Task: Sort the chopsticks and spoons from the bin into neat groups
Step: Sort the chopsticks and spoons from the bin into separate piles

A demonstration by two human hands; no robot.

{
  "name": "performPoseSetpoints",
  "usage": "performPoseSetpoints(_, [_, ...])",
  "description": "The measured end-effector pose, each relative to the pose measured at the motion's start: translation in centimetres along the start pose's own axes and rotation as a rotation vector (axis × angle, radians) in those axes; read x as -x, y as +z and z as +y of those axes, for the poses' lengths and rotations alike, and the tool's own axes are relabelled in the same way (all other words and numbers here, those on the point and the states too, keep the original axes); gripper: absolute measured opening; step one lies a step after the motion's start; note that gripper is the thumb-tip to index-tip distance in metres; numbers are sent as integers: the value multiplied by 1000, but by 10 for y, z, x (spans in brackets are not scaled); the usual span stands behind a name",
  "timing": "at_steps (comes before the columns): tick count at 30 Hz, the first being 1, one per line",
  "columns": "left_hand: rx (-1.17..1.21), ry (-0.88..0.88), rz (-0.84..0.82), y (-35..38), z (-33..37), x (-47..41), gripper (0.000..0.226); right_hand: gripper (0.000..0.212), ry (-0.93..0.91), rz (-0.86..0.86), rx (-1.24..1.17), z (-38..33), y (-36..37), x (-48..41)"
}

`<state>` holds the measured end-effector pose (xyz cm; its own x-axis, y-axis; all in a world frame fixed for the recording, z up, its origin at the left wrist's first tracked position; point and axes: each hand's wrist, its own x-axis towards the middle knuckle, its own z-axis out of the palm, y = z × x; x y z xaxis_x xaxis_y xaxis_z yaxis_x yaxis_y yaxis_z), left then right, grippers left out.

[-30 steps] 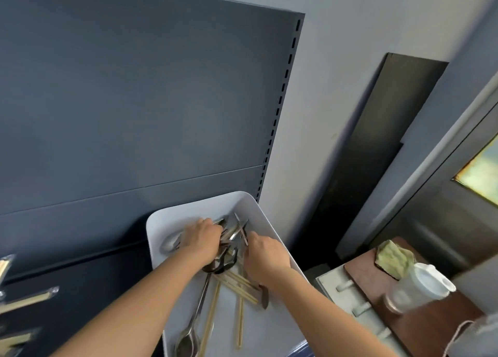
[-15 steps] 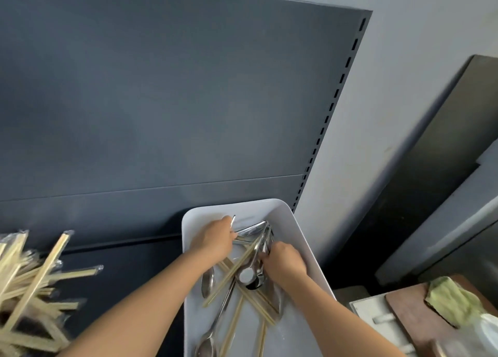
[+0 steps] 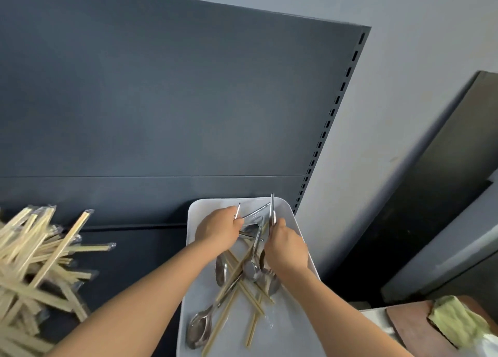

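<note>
- Chopsticks [image 3: 218, 327] loose on the floor of the white bin [image 3: 285, 340], at its near end, crossed over one another and mixed with spoons [image 3: 198, 329]; one spoon nearest of all, handle running up under the sticks.
- Low on the right, beside the bin, a brown wooden board [image 3: 412, 332] with a crumpled green cloth [image 3: 455, 324] on it.
- To the left, well apart from the bin, a pile of wrapped chopsticks [image 3: 35, 265] on the dark shelf [image 3: 129, 249], heaped at many angles.
- Over the middle of the bin, both bare forearms, in from the near edge.
- Right hand [image 3: 287, 250] curled round a spoon handle [image 3: 272, 208], handle nearly upright above the knuckles; more spoon bowls just beside the wrist.
- Left hand [image 3: 218, 231] closed round a bunch of handles [image 3: 237, 212], tips poking out past the fingers toward the far rim.
- Hands apart but near each other, metal handles crossing in the gap between.
- Behind the bin, a dark grey back panel [image 3: 161, 100] with a slotted upright [image 3: 334, 108] along its right edge.
- Farthest off, a pale wall [image 3: 390, 60] and a dark board [image 3: 436, 184] leaning against it.
</note>
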<state>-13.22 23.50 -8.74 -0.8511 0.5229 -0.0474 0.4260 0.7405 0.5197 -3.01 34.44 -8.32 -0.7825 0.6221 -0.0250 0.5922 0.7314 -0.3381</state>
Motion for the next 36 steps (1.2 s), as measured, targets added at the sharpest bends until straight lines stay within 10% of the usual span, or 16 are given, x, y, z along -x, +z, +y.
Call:
performPoseSetpoints(9, [170,-22,287,-36,21,57,34,21,-335,192,-346,-22,-40,34])
performPoseSetpoints(36, [179,-378,720,-201,-197,301,26,18,-947,-30,-630,-291,30,234])
